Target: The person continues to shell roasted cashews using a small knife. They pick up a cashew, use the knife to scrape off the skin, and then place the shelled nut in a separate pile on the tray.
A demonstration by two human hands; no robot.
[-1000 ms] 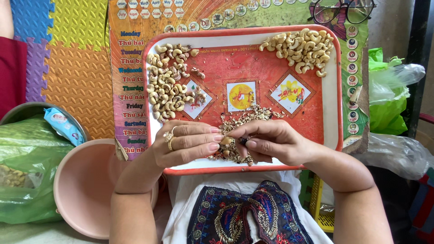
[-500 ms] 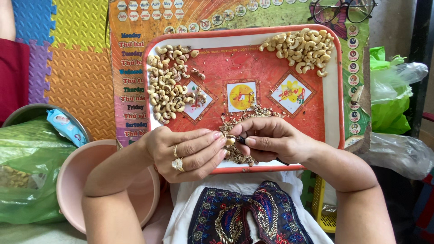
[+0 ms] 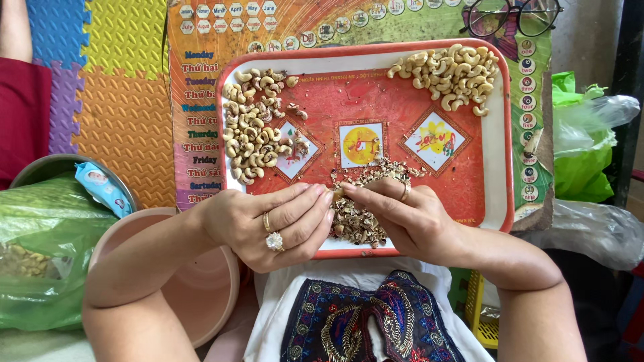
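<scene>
Far left, green bag (image 3: 37, 248) of nuts beside pink bowl (image 3: 201, 281), both close to the lap, likely to keep supply and container within reach; red tray (image 3: 500, 167) resting across the lap over a colourful chart (image 3: 194, 121), serving as work surface; unpeeled cashews (image 3: 258, 127) heaped at tray's left, shell scraps (image 3: 359, 208) piled at the near edge in the middle, pale peeled cashews (image 3: 449, 70) kept apart at far right corner, seemingly sorted by stage; left hand (image 3: 268, 224), ring on one finger, curled with fingertips (image 3: 322, 194) drawn narrow, meeting right hand (image 3: 402, 218) just above the scraps; right fingers likewise pinched close; one small nut (image 3: 337, 193) gripped between both sets of fingertips, mostly hidden; glasses (image 3: 513, 17) lying beyond tray, top right; green plastic bags (image 3: 580, 147) at far right.
</scene>
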